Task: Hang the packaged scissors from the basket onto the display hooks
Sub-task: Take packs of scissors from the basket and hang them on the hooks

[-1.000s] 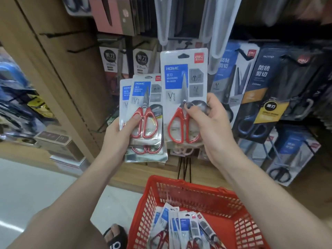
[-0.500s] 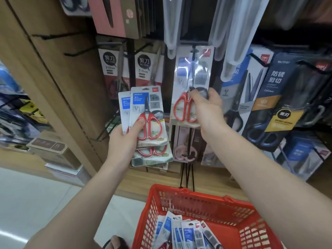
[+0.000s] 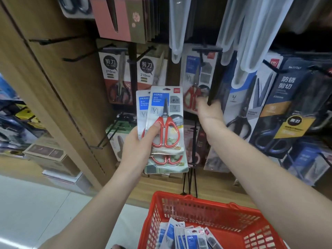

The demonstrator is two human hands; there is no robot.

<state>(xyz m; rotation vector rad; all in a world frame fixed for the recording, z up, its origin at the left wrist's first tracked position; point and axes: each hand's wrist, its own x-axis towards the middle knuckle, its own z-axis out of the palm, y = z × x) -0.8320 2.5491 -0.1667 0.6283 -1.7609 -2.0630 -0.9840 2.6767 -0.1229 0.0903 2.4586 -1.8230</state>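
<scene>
My left hand (image 3: 139,143) grips a small stack of packaged red-handled scissors (image 3: 166,123), thumb pressed on the front card. My right hand (image 3: 209,112) reaches up to the display and holds the lower edge of another packaged red scissors (image 3: 195,81), which hangs on a black display hook (image 3: 206,50). The hand is blurred. Below, the red basket (image 3: 233,209) holds several more scissors packs (image 3: 185,236) lying flat at its near left.
Other scissors cards hang around: brown-and-white packs (image 3: 115,76) to the left, dark blue packs (image 3: 285,105) to the right, clear sleeves (image 3: 248,36) above. Empty black hooks (image 3: 75,56) jut from the wooden panel at left. A wooden shelf ledge (image 3: 161,184) runs below.
My right hand has carried its scissors pack up and back onto the hook. The left hand with its stack has stayed about where it was.
</scene>
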